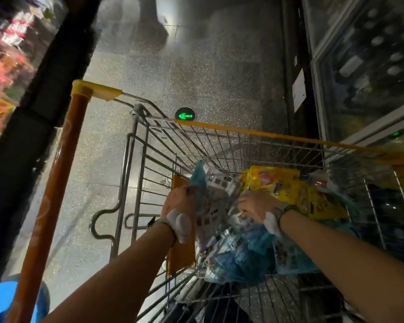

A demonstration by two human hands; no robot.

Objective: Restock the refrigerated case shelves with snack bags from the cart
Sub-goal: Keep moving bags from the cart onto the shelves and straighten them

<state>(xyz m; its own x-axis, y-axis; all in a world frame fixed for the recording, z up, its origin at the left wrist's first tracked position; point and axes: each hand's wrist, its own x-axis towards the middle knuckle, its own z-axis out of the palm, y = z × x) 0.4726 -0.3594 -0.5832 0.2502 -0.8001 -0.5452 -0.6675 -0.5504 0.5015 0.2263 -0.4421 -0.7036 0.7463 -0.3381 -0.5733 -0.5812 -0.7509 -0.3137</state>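
A wire shopping cart point(219, 145) with yellow rim trim stands below me, holding several snack bags. My left hand point(180, 201) grips the left edge of a blue and white snack bag point(210, 190) that stands upright in the basket. My right hand point(257, 206) reaches in beside it, fingers curled around the crumpled top of blue and white bags point(243, 248). Yellow snack bags point(289, 190) lie just behind my right hand. Both wrists carry white bands.
A refrigerated case with a black frame point(33, 113) and colourful packs runs along the left. A glass-door cooler point(364, 66) with bottles stands on the right. The orange cart handle point(56, 183) slants at left. A green arrow marker point(184, 115) shows on the speckled floor ahead.
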